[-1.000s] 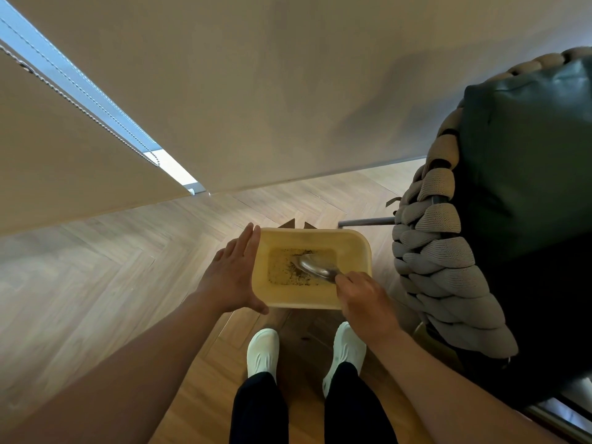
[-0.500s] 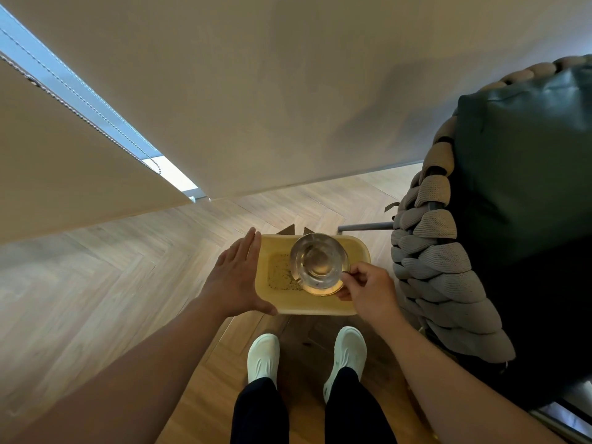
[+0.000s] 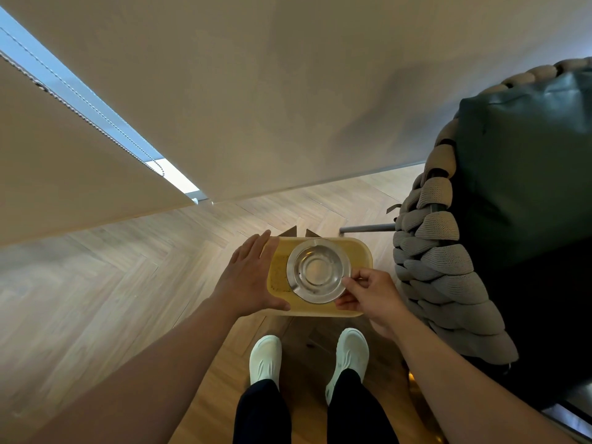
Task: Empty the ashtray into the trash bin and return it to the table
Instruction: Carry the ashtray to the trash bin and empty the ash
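Note:
A round metal ashtray (image 3: 318, 271) is held level, bowl side up, over the yellow trash bin (image 3: 360, 254) on the floor. My right hand (image 3: 368, 296) pinches the ashtray's near right rim. My left hand (image 3: 248, 277) lies flat against the bin's left side, thumb under its near edge, holding it. Dark ash covers the bin's bottom, visible to the left of the ashtray. The ashtray's bowl looks bare and shiny.
A woven grey armchair (image 3: 442, 267) with a dark green cushion (image 3: 528, 174) stands close on the right, with a metal leg (image 3: 368, 228) behind the bin. A beige wall and blinds fill the far side. My white shoes (image 3: 265, 357) stand on wood flooring just below the bin.
The ashtray was tipped into the bin a second ago. My right hand has since turned it upright and lifted it above the bin. The left hand stayed on the bin.

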The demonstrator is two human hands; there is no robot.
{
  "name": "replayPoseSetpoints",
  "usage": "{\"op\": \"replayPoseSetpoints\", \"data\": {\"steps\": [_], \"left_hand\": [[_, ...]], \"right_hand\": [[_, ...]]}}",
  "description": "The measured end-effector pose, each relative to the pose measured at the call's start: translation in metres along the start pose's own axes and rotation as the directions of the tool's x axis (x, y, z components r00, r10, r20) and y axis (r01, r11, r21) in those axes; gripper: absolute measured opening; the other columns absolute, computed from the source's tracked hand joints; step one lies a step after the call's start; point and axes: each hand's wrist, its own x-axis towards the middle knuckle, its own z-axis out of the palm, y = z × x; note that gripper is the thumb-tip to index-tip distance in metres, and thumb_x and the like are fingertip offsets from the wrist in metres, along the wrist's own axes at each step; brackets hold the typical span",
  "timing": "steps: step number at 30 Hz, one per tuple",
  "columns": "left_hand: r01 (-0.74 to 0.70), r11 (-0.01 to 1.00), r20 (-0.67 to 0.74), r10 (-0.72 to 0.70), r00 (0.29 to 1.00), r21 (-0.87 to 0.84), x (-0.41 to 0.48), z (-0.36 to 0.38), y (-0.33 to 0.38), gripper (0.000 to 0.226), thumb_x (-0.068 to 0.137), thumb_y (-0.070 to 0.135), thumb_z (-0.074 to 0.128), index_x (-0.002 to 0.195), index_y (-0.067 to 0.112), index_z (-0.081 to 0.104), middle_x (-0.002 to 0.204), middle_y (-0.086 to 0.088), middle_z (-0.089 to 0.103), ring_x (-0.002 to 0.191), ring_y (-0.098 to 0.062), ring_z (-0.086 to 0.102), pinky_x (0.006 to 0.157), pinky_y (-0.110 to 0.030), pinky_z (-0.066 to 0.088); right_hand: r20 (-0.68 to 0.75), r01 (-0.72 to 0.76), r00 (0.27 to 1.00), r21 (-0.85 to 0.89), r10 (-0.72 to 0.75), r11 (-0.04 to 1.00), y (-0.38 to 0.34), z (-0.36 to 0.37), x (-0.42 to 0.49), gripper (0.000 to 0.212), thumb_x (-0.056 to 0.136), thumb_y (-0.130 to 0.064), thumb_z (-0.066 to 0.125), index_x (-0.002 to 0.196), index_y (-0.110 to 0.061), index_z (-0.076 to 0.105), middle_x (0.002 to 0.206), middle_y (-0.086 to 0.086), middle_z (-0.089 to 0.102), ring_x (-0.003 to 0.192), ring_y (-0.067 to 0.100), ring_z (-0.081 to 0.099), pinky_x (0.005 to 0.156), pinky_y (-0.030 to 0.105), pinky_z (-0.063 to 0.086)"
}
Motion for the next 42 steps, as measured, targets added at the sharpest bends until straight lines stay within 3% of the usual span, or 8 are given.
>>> {"op": "replayPoseSetpoints", "data": {"steps": [8, 13, 25, 29, 33, 37, 40, 42], "left_hand": [[-0.13, 0.989, -0.098, 0.123, 0.988, -0.069, -0.003, 0.004, 0.013, 0.118, 0.056, 0.091, 0.054, 0.148, 0.03, 0.014, 0.158, -0.003, 0.028, 0.148, -0.027, 0.02, 0.12, -0.041, 0.015], [-0.125, 0.99, -0.108, 0.118, 0.987, -0.058, -0.002, 0.01, 0.015, 0.122, 0.056, 0.09, 0.062, 0.15, 0.022, 0.025, 0.159, -0.001, 0.027, 0.148, -0.023, 0.02, 0.121, -0.045, 0.023], [-0.1, 0.981, -0.081, 0.087, 0.993, -0.164, -0.006, 0.012, 0.015, 0.118, 0.051, 0.086, 0.069, 0.144, 0.025, 0.031, 0.145, 0.006, 0.039, 0.133, -0.015, 0.038, 0.112, -0.044, 0.038], [-0.119, 0.98, -0.102, 0.103, 0.989, -0.157, -0.007, 0.009, 0.016, 0.115, 0.052, 0.086, 0.069, 0.143, 0.025, 0.034, 0.143, 0.007, 0.042, 0.13, -0.014, 0.04, 0.11, -0.043, 0.04], [-0.153, 0.979, -0.139, 0.133, 0.981, -0.138, -0.008, 0.003, 0.017, 0.111, 0.053, 0.086, 0.067, 0.141, 0.023, 0.038, 0.139, 0.005, 0.046, 0.126, -0.014, 0.043, 0.108, -0.042, 0.041], [-0.171, 0.977, -0.156, 0.151, 0.976, -0.129, -0.01, -0.001, 0.02, 0.11, 0.054, 0.086, 0.065, 0.14, 0.022, 0.041, 0.138, 0.004, 0.048, 0.124, -0.014, 0.044, 0.109, -0.038, 0.04], [-0.172, 0.977, -0.158, 0.151, 0.976, -0.127, -0.011, -0.001, 0.021, 0.11, 0.055, 0.087, 0.065, 0.14, 0.022, 0.041, 0.139, 0.004, 0.048, 0.126, -0.015, 0.044, 0.109, -0.038, 0.04], [-0.156, 0.978, -0.14, 0.137, 0.981, -0.139, -0.011, -0.001, 0.021, 0.111, 0.055, 0.087, 0.065, 0.142, 0.021, 0.04, 0.141, 0.003, 0.048, 0.127, -0.015, 0.045, 0.11, -0.04, 0.039]], "right_hand": [[0.044, -0.026, 0.999, 0.001, 0.026, 1.0, -0.001, 0.001, -0.004, 0.008, 0.094, -0.005, 0.06, 0.089, 0.0, 0.063, 0.068, 0.016, 0.071, 0.063, 0.026, 0.071, 0.062, 0.037, 0.061], [0.099, -0.045, 0.994, 0.001, 0.044, 0.999, -0.005, 0.002, -0.008, 0.008, 0.094, -0.005, 0.06, 0.094, 0.002, 0.064, 0.075, 0.02, 0.07, 0.066, 0.027, 0.07, 0.063, 0.036, 0.061], [0.1, -0.063, 0.993, -0.014, 0.064, 0.998, -0.007, 0.001, -0.012, 0.022, 0.093, -0.005, 0.063, 0.106, 0.012, 0.059, 0.083, 0.026, 0.07, 0.067, 0.03, 0.07, 0.062, 0.037, 0.061], [0.094, -0.063, 0.993, -0.027, 0.065, 0.998, -0.009, 0.001, -0.011, 0.025, 0.092, -0.005, 0.064, 0.116, -0.001, 0.059, 0.085, 0.025, 0.073, 0.069, 0.032, 0.072, 0.063, 0.041, 0.061], [0.161, 0.003, 0.987, -0.127, 0.017, 0.992, -0.013, 0.002, -0.007, 0.052, 0.089, -0.009, 0.069, 0.134, -0.027, 0.05, 0.084, 0.018, 0.076, 0.073, 0.032, 0.074, 0.069, 0.044, 0.062], [0.228, 0.133, 0.972, -0.318, -0.06, 0.939, -0.02, 0.004, -0.004, 0.081, 0.078, -0.025, 0.081, 0.143, -0.039, 0.035, 0.089, 0.013, 0.075, 0.074, 0.026, 0.073, 0.067, 0.032, 0.061], [0.34, 0.337, 0.927, -0.575, -0.156, 0.746, -0.026, 0.005, -0.003, 0.097, 0.063, -0.047, 0.087, 0.14, -0.043, 0.029, 0.129, -0.008, 0.058, 0.109, 0.015, 0.061, 0.085, 0.021, 0.052], [0.389, 0.389, 0.907, -0.637, -0.159, 0.666, -0.027, 0.007, -0.002, 0.116, 0.058, -0.048, 0.09, 0.149, -0.032, 0.02, 0.144, -0.01, 0.042, 0.129, 0.013, 0.046, 0.1, 0.025, 0.046]]}}
